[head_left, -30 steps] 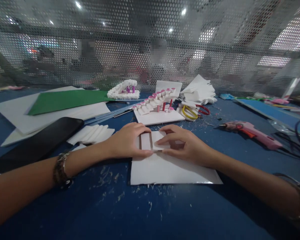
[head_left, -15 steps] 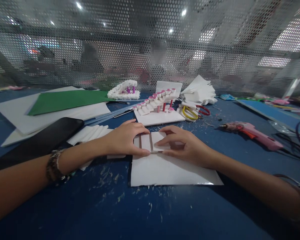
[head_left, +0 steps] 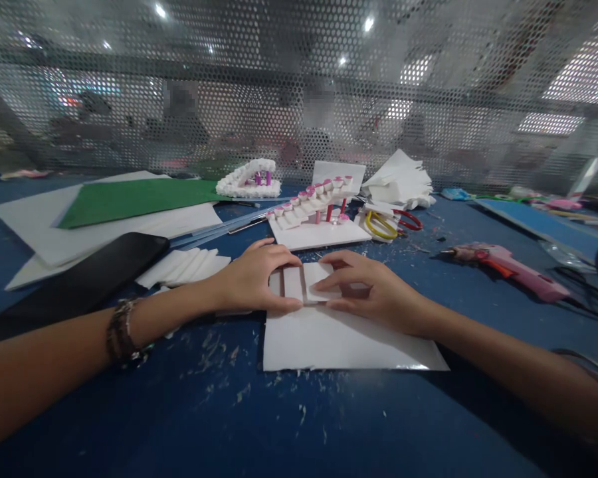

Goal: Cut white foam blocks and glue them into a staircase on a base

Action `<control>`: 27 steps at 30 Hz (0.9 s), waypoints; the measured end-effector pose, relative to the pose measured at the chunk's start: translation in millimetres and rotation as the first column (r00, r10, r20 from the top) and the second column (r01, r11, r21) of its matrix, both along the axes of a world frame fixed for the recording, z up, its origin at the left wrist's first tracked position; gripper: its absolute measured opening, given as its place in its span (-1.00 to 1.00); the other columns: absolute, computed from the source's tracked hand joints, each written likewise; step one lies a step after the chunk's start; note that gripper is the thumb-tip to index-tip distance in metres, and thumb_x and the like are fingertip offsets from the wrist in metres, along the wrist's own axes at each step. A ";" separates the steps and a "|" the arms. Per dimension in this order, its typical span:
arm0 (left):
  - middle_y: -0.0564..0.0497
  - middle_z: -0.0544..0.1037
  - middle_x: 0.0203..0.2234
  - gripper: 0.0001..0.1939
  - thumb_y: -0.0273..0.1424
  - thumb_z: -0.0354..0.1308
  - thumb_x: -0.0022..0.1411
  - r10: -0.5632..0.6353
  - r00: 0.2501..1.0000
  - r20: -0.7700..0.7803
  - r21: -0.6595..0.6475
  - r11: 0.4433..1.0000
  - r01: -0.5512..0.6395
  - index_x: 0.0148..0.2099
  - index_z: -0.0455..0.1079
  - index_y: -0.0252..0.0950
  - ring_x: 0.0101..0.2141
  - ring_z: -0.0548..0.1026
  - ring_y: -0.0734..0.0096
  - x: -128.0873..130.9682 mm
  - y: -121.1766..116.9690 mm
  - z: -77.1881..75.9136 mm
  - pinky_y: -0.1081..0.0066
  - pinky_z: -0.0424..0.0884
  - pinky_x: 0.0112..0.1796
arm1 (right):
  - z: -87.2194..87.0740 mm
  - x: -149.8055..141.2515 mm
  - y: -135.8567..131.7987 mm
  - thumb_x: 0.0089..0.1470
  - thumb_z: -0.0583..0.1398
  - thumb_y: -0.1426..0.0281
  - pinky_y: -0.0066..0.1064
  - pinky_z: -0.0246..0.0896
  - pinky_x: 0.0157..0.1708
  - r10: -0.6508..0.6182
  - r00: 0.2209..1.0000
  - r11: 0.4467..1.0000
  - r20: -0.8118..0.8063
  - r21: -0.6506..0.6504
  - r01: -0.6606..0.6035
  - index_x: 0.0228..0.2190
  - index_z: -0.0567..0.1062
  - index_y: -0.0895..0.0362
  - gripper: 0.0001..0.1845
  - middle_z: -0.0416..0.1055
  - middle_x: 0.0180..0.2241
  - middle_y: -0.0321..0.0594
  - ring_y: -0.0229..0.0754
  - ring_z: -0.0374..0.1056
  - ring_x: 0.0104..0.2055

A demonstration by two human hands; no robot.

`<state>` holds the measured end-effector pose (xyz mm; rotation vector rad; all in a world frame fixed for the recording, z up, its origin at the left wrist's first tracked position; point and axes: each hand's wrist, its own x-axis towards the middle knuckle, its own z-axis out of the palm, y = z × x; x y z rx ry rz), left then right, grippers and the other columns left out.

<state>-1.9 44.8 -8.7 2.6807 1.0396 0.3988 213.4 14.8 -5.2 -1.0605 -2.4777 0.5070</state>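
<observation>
A white foam sheet lies flat on the blue table in front of me. On its far edge stand small white foam strips set side by side with narrow gaps. My left hand curls round the left side of the strips, thumb pressed along their near edge. My right hand pinches the right-hand piece between forefinger and thumb. Both hands rest on the sheet.
Behind the hands stands a white foam staircase model with pink posts, and a second foam model farther back. Scissors, a pink glue gun, a black phone, cut foam strips, green and white sheets and a mesh screen surround them.
The hands hold almost the same pose. My left hand has shifted slightly along the strips, and the view has drifted a little.
</observation>
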 end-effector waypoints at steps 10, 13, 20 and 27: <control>-0.09 0.43 -0.16 -0.47 -0.11 0.11 -0.08 0.002 1.000 0.009 0.005 1.000 -0.002 -0.10 0.29 -0.33 -0.09 0.33 0.18 0.1 1.0 -1.9 0.12 -0.07 0.08 | -1.0 0.4 0.8 -0.04 0.17 0.34 -0.29 0.17 -0.09 0.004 1.000 1.000 -0.001 0.008 -0.004 -0.28 0.50 0.03 -0.79 0.26 -0.07 -0.12 -0.17 0.21 -0.01; -0.09 0.43 -0.17 -0.47 -0.12 0.11 -0.09 0.003 1.000 0.016 -0.004 1.000 -0.003 -0.10 0.29 -0.34 -0.10 0.34 0.18 0.3 1.1 -1.7 0.13 -0.08 0.08 | -0.5 0.2 0.9 -0.03 0.17 0.34 -0.30 0.17 -0.09 0.010 1.000 1.000 0.001 0.010 -0.010 -0.28 0.50 0.05 -0.78 0.24 -0.07 -0.10 -0.17 0.21 -0.01; -0.10 0.42 -0.16 -0.45 -0.11 0.11 -0.07 0.003 1.000 0.019 -0.007 1.000 -0.003 -0.09 0.29 -0.36 -0.08 0.31 0.17 -0.5 0.8 -2.6 0.12 -0.08 0.07 | -0.3 0.8 0.9 -0.03 0.17 0.34 -0.28 0.18 -0.10 0.020 1.000 1.000 -0.002 -0.008 -0.020 -0.27 0.50 0.07 -0.77 0.24 -0.06 -0.08 -0.16 0.20 0.00; -0.10 0.41 -0.16 -0.44 -0.11 0.12 -0.07 0.006 1.000 0.015 -0.013 1.000 -0.006 -0.08 0.29 -0.37 -0.07 0.30 0.15 -1.3 2.8 -4.6 0.13 -0.08 0.07 | -1.7 0.0 1.1 -0.03 0.16 0.36 -0.28 0.16 -0.08 0.028 0.999 0.999 0.021 0.033 -0.028 -0.25 0.50 0.09 -0.76 0.24 -0.06 -0.06 -0.16 0.21 -0.01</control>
